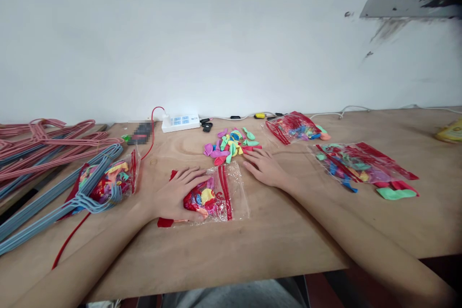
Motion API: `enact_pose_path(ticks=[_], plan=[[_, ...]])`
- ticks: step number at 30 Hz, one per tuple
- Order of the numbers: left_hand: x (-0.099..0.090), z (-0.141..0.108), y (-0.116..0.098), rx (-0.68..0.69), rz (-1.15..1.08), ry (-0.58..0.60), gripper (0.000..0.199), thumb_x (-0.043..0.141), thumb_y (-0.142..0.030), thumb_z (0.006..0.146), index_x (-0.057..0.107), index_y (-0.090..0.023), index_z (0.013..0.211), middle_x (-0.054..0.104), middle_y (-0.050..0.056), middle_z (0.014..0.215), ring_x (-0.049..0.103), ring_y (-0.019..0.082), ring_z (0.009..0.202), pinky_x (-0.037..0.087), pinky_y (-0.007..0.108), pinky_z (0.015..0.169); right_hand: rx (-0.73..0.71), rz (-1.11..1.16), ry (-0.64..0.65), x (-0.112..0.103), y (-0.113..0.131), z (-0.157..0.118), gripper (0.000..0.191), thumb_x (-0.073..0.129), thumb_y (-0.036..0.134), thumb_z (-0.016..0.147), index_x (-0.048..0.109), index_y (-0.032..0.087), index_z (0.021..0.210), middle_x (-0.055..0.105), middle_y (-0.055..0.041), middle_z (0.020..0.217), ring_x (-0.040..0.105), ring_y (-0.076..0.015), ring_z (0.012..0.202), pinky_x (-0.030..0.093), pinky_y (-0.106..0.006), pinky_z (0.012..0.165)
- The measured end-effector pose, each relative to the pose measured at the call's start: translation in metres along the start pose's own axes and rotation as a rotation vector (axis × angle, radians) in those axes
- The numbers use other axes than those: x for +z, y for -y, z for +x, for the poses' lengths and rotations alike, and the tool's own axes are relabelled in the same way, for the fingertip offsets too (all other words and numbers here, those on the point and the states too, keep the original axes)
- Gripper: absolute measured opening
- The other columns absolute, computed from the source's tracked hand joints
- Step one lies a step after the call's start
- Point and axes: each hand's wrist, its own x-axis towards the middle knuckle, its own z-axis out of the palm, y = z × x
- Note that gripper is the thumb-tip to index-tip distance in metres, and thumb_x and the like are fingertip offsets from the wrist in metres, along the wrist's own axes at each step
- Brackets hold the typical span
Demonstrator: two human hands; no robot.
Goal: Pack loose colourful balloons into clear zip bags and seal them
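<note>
A clear plastic zip bag of balloons [224,197] lies on the wooden tabletop [274,236] under the left hand [176,193], its grip released, fingers spread over the bag. The right hand [264,168], also released, rests flat on the tabletop just beside a loose pile of coloured balloons [231,147], with more balloon-filled bags [361,166] to its right.

Light-brown plywood work table [288,236] carries the following: pink and blue coated-wire hangers [46,154] at frame left; white power strip [180,122] at rear centre; loose multicoloured rubber balloons [231,147] mid-frame; clear red-zipped plastic bags [364,166] at right.
</note>
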Motion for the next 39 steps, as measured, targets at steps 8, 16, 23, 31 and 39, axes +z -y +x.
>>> enact_pose_path(ticks=[8,16,23,31,39], plan=[[0.002,-0.001,0.002,0.007,0.003,-0.017,0.107,0.080,-0.078,0.081,0.038,-0.033,0.169,0.040,0.014,0.173,0.034,0.045,0.160,0.029,0.067,0.129,0.211,0.659,-0.176,-0.015,0.015,0.000,0.052,0.050,0.064,0.107,0.071,0.032,0.144,0.065,-0.0051,0.155,0.054,-0.0331,0.150,0.034,-0.061,0.130],[0.002,-0.001,0.001,0.014,0.003,-0.025,0.108,0.081,-0.078,0.081,0.037,-0.033,0.169,0.040,0.014,0.173,0.034,0.046,0.160,0.029,0.067,0.129,0.311,1.367,0.236,-0.038,0.064,-0.004,0.083,0.019,0.072,0.108,0.072,0.016,0.139,0.066,-0.0182,0.152,0.061,-0.0344,0.144,0.051,-0.056,0.120],[0.000,0.000,0.000,0.005,0.010,-0.007,0.110,0.080,-0.080,0.080,0.037,-0.031,0.169,0.037,0.016,0.174,0.032,0.046,0.160,0.027,0.068,0.129,0.451,1.500,0.575,-0.030,0.076,-0.011,0.080,0.021,0.069,0.110,0.077,0.015,0.127,0.071,-0.0221,0.142,0.067,-0.0336,0.137,0.049,-0.056,0.120],[0.002,-0.001,0.002,0.014,0.003,-0.018,0.113,0.081,-0.080,0.079,0.036,-0.029,0.170,0.038,0.017,0.174,0.032,0.047,0.160,0.028,0.068,0.129,0.717,1.747,0.562,-0.021,0.095,-0.017,0.059,0.036,0.054,0.114,0.075,0.010,0.120,0.071,-0.0220,0.140,0.070,-0.0263,0.130,0.043,-0.043,0.127],[0.002,-0.001,0.002,0.031,0.005,-0.030,0.117,0.081,-0.077,0.082,0.027,-0.030,0.173,0.035,0.017,0.175,0.033,0.046,0.160,0.028,0.066,0.129,0.848,1.973,0.438,-0.025,0.102,-0.017,0.064,0.043,0.060,0.111,0.066,0.003,0.129,0.072,-0.0234,0.131,0.070,-0.0274,0.126,0.048,-0.041,0.122]])
